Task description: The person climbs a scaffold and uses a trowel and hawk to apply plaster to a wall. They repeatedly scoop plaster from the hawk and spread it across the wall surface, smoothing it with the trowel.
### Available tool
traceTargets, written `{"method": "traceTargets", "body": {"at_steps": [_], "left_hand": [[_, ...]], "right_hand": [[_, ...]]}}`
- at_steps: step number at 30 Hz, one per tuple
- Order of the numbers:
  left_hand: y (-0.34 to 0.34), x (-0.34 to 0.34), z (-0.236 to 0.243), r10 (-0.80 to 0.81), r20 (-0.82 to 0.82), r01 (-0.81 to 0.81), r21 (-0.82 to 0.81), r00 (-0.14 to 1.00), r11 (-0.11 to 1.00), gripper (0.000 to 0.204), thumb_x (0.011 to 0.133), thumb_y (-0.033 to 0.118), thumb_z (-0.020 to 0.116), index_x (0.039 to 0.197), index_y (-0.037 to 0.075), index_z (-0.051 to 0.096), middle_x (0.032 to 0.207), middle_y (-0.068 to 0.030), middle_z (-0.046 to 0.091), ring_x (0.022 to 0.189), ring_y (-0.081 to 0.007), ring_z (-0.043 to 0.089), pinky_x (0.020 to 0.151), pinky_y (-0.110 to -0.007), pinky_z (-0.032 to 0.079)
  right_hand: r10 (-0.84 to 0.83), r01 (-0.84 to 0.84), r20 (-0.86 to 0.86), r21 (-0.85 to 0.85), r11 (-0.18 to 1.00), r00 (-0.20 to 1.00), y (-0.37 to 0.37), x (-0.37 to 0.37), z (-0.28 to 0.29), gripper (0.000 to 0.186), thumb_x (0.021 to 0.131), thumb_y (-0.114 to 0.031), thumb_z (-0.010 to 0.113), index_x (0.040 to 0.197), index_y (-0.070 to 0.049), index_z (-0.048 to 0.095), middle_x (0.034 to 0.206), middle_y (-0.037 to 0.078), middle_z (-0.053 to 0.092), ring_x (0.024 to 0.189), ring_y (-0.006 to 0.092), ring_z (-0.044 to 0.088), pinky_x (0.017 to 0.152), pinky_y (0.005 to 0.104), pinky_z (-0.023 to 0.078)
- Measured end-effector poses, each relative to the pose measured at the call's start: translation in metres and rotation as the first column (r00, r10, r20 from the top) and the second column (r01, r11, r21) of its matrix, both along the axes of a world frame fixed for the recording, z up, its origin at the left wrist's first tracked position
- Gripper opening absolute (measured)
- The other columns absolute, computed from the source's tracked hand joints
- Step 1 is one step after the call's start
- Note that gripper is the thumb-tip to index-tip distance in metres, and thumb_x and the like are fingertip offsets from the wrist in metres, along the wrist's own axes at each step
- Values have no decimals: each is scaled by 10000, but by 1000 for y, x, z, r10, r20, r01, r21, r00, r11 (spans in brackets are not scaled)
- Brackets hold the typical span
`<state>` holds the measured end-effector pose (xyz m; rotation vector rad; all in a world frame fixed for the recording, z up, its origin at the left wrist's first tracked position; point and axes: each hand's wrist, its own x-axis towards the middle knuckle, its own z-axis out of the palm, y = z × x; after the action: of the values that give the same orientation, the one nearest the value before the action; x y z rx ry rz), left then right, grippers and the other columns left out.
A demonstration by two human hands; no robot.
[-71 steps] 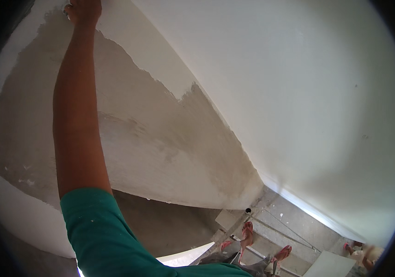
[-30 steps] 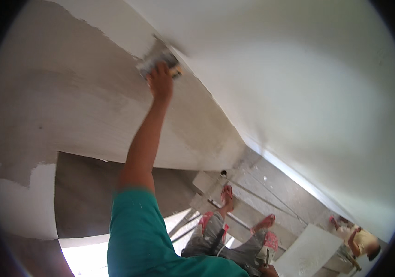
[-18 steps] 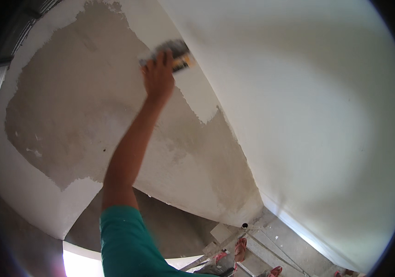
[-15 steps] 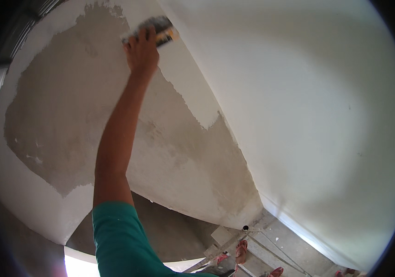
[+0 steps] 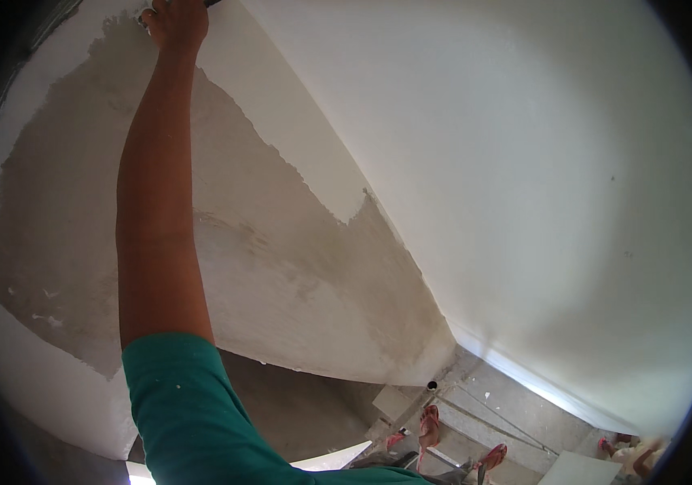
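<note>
My left arm in a green sleeve reaches up along a wall, and my left hand [image 5: 174, 24] is at the upper edge of the view. Its fingers are closed round a trowel [image 5: 213, 2]; most of the tool lies beyond the picture's edge or behind the hand. The hand is over the top of a large grey-brown patch [image 5: 59, 170] with ragged edges. Smooth off-white coating [image 5: 253, 97] borders this patch on the right. No right hand of mine can be made out.
A plain white wall [image 5: 483, 178] meets the patched one at a slanting corner. Far below are my feet in reddish sandals [image 5: 429, 424], poles [image 5: 495, 416] and planks, and a pale board [image 5: 580, 469]. Part of another person [image 5: 641, 457] shows at the lower right.
My left hand has moved up and to the left with the trowel, now partly out of view. The view has shifted a little; the pale board and other person show more at lower right.
</note>
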<state>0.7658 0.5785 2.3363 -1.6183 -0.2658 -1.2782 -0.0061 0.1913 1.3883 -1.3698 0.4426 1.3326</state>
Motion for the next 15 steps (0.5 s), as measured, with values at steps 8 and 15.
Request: {"method": "traceTargets", "body": {"at_steps": [8,15], "left_hand": [[-8,2,-62,21,-61,-21,-2,998,1000,331,908,217,500,1236,213,547,1204,-37,592,1127,-344,563,901,-589,397],[-20,-15,-195,21,-241,-66,-180,970,981,382,900,199,518,1279,151,507,1267,-69,523,1088,-340,570,869,-571,401]], "right_hand": [[124,-107,293,-73,992,948,-19,13,38,590,770,-124,594,1345,-107,462,912,157,636,675,273,586,607,393,481],[-350,351,-68,1,936,934,-46,43,122,364,946,-327,517,1111,-21,626,736,72,616,436,173,529,319,315,394]]}}
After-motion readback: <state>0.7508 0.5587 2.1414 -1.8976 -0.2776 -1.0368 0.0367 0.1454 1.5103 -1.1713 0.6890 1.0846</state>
